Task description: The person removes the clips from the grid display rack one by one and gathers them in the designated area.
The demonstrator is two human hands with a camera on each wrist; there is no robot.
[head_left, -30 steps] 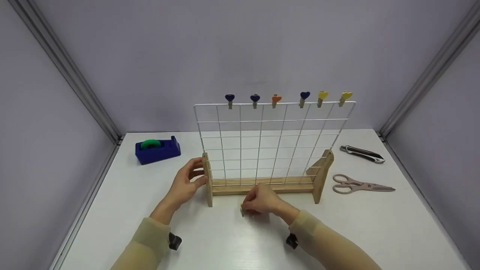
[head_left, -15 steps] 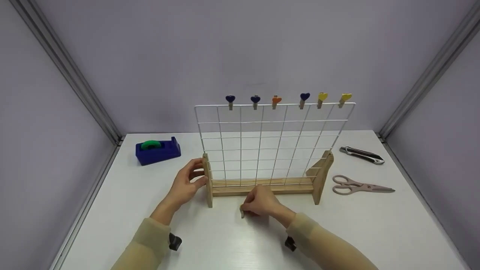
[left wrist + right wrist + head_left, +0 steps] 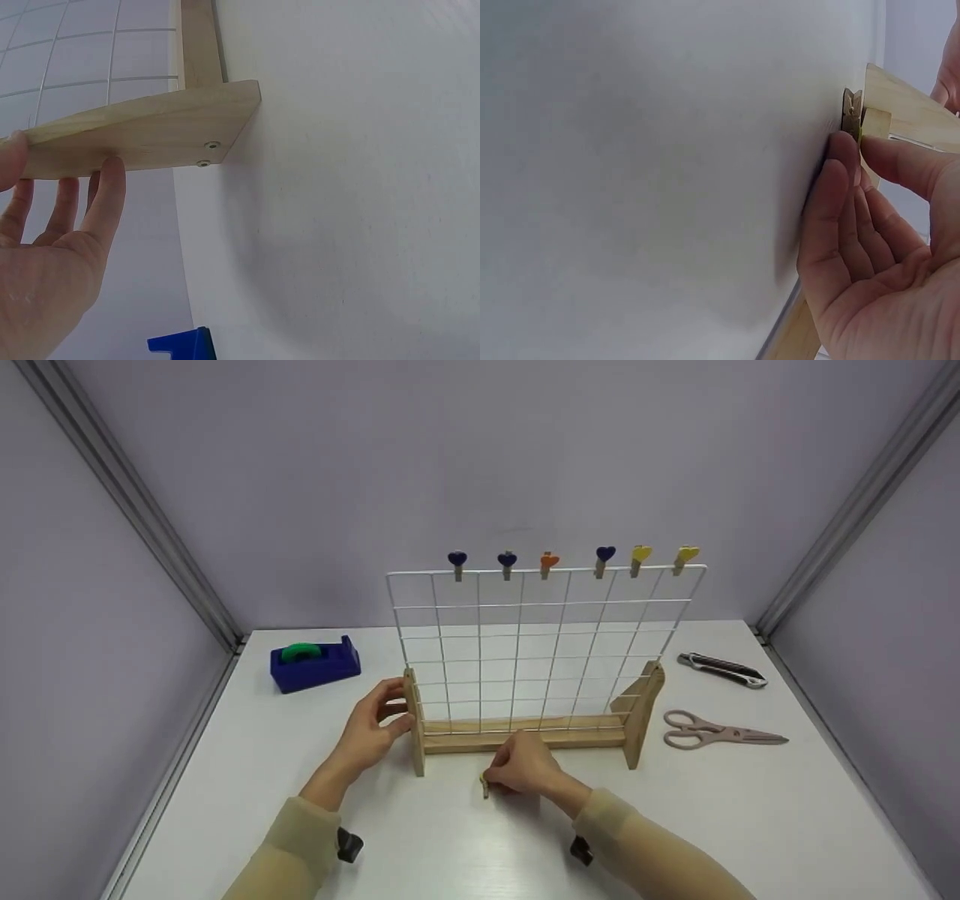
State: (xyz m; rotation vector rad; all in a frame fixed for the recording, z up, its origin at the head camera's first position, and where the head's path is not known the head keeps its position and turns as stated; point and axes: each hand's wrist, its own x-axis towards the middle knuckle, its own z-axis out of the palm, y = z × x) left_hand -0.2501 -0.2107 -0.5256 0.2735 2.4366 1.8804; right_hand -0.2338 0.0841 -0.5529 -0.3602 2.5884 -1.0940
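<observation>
While our left hand (image 3: pixel 373 727) grips the stand's post (image 3: pixel 415 729), our right hand (image 3: pixel 523 765) pinches a clip (image 3: pixel 484 787) on the table (image 3: pixel 750 825) just before the stand; lift it straight, grip firm.

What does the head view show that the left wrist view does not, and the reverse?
Only the head view shows the right hand pinching a small clip on the table, the six heart clips along the grid top, the scissors and the utility knife. Only the left wrist view shows two screw heads in the wooden upright. Both show the left hand gripping that wooden upright, the wire grid and the blue tape dispenser.
</observation>
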